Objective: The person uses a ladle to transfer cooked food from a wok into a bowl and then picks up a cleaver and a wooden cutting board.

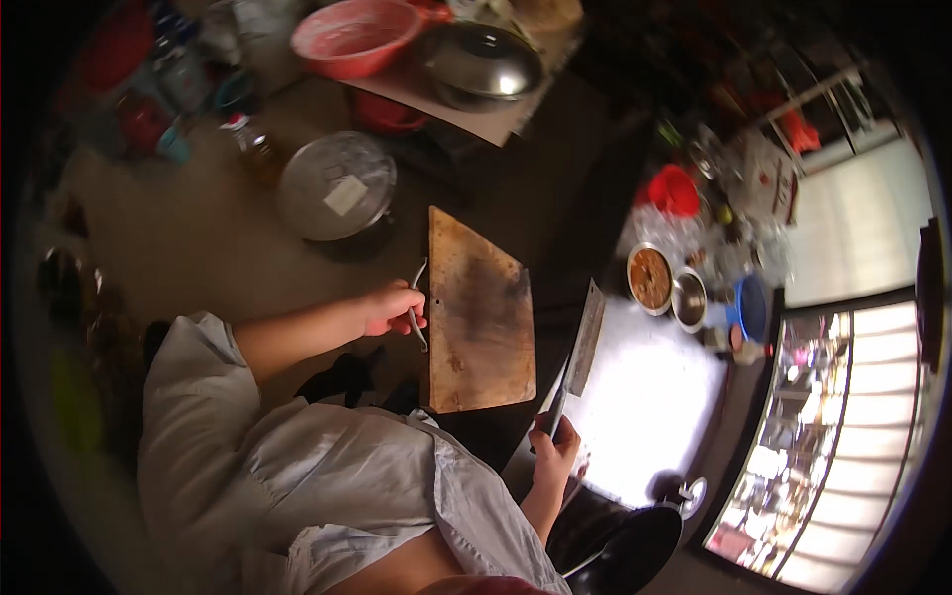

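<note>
My left hand (394,309) closes around a curved metal handle (418,327) at the left edge of a worn wooden cutting board (480,320). Dark stains mark the board's face, and its far edge slants. To the right of the board, my right hand (554,445) grips the dark handle of a cleaver (585,342). Its blade points away from me, over the near edge of a brightly lit counter (647,401). The blade touches nothing that I can make out. Part of my right forearm is hidden by my light-coloured clothing.
Behind the counter stand a bowl of reddish-brown food (650,278), a metal bowl (689,300) and a blue container (750,309). A black wok (632,550) is at the lower right. A round lidded pot (338,186) stands beyond my left hand; a table (476,123) holds a pink basin (357,37).
</note>
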### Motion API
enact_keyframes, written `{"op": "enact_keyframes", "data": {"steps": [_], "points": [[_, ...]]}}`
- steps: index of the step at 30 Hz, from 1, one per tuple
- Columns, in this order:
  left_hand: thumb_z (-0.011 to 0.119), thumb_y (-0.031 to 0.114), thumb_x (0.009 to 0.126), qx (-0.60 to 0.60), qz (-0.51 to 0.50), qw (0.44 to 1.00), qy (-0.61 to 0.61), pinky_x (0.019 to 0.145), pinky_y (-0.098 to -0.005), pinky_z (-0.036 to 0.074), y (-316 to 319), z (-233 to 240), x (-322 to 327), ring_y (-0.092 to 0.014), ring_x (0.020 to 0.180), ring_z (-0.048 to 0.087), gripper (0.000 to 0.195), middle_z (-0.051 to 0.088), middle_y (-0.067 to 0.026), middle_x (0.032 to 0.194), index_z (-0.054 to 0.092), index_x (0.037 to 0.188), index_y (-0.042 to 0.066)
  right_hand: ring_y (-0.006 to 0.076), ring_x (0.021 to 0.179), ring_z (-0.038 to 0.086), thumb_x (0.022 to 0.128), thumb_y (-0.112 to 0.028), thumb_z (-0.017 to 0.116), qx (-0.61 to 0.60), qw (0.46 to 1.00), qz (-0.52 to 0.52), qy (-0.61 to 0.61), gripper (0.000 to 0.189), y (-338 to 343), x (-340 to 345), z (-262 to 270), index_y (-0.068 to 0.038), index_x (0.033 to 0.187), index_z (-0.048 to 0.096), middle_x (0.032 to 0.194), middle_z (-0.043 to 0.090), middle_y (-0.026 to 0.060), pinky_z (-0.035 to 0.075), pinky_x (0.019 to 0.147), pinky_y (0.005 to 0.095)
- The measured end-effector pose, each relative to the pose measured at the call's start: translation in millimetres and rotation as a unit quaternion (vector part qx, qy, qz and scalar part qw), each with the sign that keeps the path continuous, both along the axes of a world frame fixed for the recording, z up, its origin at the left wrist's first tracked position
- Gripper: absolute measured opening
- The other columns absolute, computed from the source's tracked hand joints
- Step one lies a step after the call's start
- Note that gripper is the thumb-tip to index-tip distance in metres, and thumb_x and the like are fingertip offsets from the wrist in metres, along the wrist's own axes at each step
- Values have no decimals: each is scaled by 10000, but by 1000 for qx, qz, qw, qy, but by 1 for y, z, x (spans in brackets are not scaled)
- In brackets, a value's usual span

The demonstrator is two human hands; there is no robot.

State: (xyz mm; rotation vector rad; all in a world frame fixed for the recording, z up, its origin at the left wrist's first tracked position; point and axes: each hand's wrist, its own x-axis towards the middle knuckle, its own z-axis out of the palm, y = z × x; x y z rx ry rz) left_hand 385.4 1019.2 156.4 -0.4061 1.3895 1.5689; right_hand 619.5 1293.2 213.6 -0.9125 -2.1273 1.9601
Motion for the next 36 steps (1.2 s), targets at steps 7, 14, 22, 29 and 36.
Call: {"op": "enact_keyframes", "data": {"steps": [7, 14, 22, 29, 36], "points": [[545, 101, 786, -30, 295, 955, 28, 449, -258, 371, -144, -64, 86, -160, 668, 621, 62, 649, -130, 734, 542, 740, 61, 84, 670, 521, 686, -62, 625, 6, 983, 163, 83, 244, -77, -108, -28, 52, 902, 627, 736, 604, 7, 446, 610, 249], [560, 113, 761, -119, 384, 916, 2, 492, -251, 402, -279, -72, 94, -141, 591, 556, 49, 651, -78, 764, 547, 785, 73, 74, 647, 521, 710, -62, 601, -40, 984, 171, 17, 210, -155, -132, -39, 24, 899, 632, 716, 586, -8, 404, 582, 230], [507, 15, 798, -8, 270, 958, 101, 420, -237, 328, -266, -49, 42, -167, 653, 614, 78, 544, -70, 720, 479, 741, 61, 83, 619, 519, 724, -108, 639, -90, 994, 60, -19, 176, -182, -96, -30, 9, 854, 629, 684, 568, -6, 417, 568, 244], [513, -4, 769, 64, 34, 996, 43, 434, -228, 346, -112, -25, -14, -166, 670, 622, 78, 561, -62, 728, 503, 760, 74, 84, 661, 553, 721, -108, 650, -43, 995, -89, 23, 208, -142, -26, -17, 26, 880, 641, 721, 605, 10, 440, 603, 234], [525, 42, 782, 138, -162, 976, -42, 455, -240, 405, 86, -65, -4, -160, 529, 523, 137, 635, -152, 704, 609, 685, -6, 112, 676, 587, 714, -138, 649, 90, 974, -206, -35, 264, -46, 11, -45, 49, 900, 659, 715, 640, 53, 468, 639, 264]]}}
